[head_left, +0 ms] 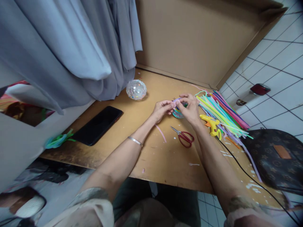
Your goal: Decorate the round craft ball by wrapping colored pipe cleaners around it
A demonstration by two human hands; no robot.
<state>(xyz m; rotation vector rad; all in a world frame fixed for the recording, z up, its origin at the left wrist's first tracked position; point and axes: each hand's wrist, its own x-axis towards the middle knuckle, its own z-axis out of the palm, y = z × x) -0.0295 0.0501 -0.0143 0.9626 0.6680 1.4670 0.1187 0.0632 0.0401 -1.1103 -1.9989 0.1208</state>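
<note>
We observe both hands close together over the tabletop [151, 164], fingertips meeting. The left hand [163, 109] and the right hand [189, 108] each pinch a small lilac strip [176, 100], which sits between them. Just below the fingers we note a round item [177, 114], partly covered; we cannot tell what it is.

Nearer to us lie red-handled scissors [186, 138], blades pointing away and to the left, and a pink strip [161, 133] by the left wrist. Right of the right hand we record a yellow glue gun [211, 124], its black cord running toward the near right corner, beside a pile of coloured stems [222, 110]. A dark bag [276, 160] rests at the right edge. On the left we see a clear ball [136, 89] near the curtain [94, 47] and a black phone [97, 125] lying flat.
</note>
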